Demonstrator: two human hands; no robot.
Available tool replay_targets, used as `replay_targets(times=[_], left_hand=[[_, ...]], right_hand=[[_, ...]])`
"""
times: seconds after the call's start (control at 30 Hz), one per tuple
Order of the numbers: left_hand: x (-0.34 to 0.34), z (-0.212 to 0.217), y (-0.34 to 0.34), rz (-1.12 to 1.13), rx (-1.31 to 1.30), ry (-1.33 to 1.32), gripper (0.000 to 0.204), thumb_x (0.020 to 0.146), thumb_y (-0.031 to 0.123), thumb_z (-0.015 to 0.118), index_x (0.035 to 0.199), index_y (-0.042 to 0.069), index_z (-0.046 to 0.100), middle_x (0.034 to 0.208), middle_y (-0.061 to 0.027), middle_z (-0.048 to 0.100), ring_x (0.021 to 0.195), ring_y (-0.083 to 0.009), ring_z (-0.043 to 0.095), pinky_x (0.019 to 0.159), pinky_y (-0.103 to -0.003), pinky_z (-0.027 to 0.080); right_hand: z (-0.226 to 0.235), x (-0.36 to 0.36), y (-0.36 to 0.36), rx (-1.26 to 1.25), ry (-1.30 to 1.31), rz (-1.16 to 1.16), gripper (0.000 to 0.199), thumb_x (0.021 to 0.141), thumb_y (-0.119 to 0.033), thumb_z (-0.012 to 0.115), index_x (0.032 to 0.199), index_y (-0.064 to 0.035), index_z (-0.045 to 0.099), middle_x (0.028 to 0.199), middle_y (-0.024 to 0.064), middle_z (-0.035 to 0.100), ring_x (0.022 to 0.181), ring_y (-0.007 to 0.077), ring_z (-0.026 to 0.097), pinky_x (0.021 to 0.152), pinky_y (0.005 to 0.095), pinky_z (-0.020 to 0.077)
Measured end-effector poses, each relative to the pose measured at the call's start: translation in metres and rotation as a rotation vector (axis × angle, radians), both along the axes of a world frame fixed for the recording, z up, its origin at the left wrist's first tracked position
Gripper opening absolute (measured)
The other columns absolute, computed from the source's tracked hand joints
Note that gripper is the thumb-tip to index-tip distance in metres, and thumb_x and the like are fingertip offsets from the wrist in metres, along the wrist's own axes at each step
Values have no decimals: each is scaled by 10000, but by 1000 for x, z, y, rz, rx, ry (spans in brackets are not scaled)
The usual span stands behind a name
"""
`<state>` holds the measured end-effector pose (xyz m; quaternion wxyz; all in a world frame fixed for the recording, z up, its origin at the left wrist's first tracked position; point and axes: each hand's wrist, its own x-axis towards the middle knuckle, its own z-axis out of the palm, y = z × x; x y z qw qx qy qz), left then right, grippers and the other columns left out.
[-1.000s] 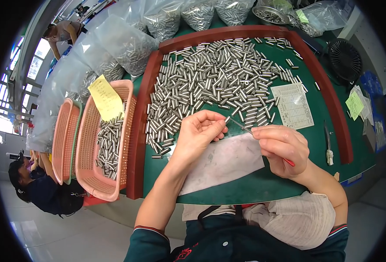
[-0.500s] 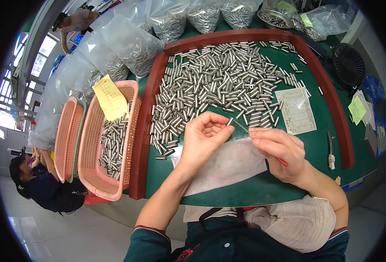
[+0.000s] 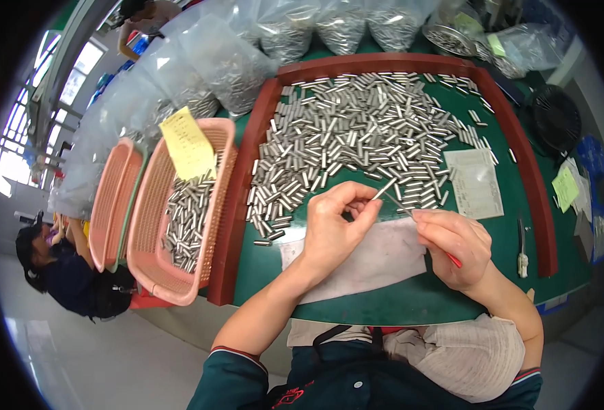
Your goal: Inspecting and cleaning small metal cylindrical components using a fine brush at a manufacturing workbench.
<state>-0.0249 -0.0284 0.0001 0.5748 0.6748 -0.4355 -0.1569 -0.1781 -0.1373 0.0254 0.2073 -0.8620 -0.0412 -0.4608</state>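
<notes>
Left hand (image 3: pixel 332 225) is up over the green work surface (image 3: pixel 411 301), fingers curled in tight and pinching one short silvery metal tube (image 3: pixel 385 188) at its lower end, so the tube sticks out slanting up and to the right. Right hand (image 3: pixel 455 242) sits just beside it, closed around a thin red-handled tool (image 3: pixel 453 260); the red end pokes out below the palm, while a fine dark tip (image 3: pixel 397 203) reaches left toward the held tube. Whether that tip actually touches the tube, I cannot tell. Under both hands lies a pale grey rectangular sheet (image 3: pixel 370 263), flat on the green mat.

Beyond the fingers, a big heap of matching silvery metal tubes (image 3: pixel 356 140) spreads across the mat inside a dark red raised wooden frame (image 3: pixel 244 205). On the right of the heap lies a white printed paper form (image 3: pixel 476 183), and further right, a small pale tool (image 3: pixel 522 246) lies near the frame's right rail.

Over on the left, just outside the frame, a pink plastic mesh basket (image 3: pixel 153 256) holds more tubes, with a yellow paper note (image 3: pixel 187 143) propped in it. A second pink basket (image 3: pixel 110 205) stands beside that one. Clear plastic bags (image 3: pixel 227 61) of metal parts line the far edge. Down at lower left, another person in dark clothing (image 3: pixel 69 273) is sitting.
</notes>
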Motion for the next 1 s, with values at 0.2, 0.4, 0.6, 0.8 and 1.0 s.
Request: replay_targets(times=[0.2,0.4,0.6,0.8,1.0], left_hand=[[-1,2,0,22,-38,-40,73,735,6,659,799,-16,630,680,-31,597,583,-57,537,512,-198,437],[3,0,1,-24,-166,-137,81,715,-13,652,791,-11,623,679,-62,583,560,-120,562,496,-233,449],[1,4,1,34,-190,-192,73,704,-17,647,758,-11,598,665,-74,580,538,-143,567,476,-249,457],[17,0,5,203,-139,-377,54,710,-13,632,737,-7,586,653,-96,568,536,-188,573,481,-281,458],[18,5,2,-297,-66,850,188,858,113,593,976,-27,554,828,-126,642,685,-132,615,620,-239,502]], right_hand=[[9,-8,5,-84,115,54,210,714,79,618,916,38,581,855,189,635,782,323,656,644,338,551],[7,-8,5,-58,88,36,200,727,82,612,922,55,575,850,211,628,750,331,648,640,357,554],[8,-10,7,-165,107,49,218,724,73,597,939,42,572,853,200,625,765,335,645,624,375,553],[11,-20,13,-199,117,136,202,796,46,548,994,10,532,908,186,600,765,354,637,638,403,554],[9,-21,5,-74,63,120,146,852,4,501,995,31,485,895,217,588,765,380,631,655,442,548]])
